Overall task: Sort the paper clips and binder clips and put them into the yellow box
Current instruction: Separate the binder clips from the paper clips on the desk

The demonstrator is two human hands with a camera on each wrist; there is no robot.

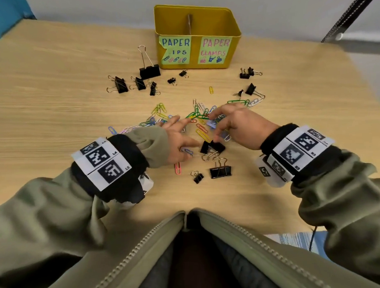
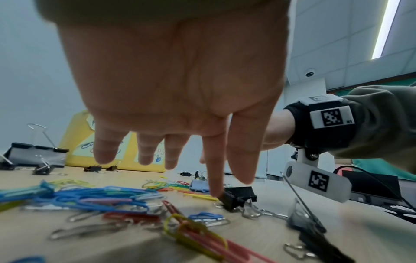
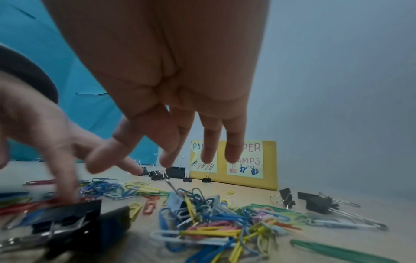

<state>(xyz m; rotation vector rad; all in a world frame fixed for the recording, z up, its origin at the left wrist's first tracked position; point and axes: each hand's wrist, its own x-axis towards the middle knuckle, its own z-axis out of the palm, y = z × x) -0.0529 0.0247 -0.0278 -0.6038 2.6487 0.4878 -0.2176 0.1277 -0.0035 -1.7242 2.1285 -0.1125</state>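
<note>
The yellow box (image 1: pixel 195 66) stands at the back of the table, labelled for paper clips on its left half and paper clamps on its right. A pile of coloured paper clips (image 1: pixel 196 115) lies mid-table. My left hand (image 1: pixel 184 139) is spread flat-fingered, its index fingertip (image 2: pixel 216 192) touching a black binder clip (image 1: pixel 206 146) that lies against a second one. My right hand (image 1: pixel 218 125) hovers over the paper clip pile (image 3: pixel 213 218) with straight fingers (image 3: pixel 209 153) and holds nothing; its thumb is close to the same binder clips.
More black binder clips lie about: a large one (image 1: pixel 150 71) left of the box, several smaller ones beside it, a group (image 1: pixel 250 89) at the right, two (image 1: pixel 220 170) near the front edge. A pink paper clip (image 1: pixel 178 168) lies below my left hand.
</note>
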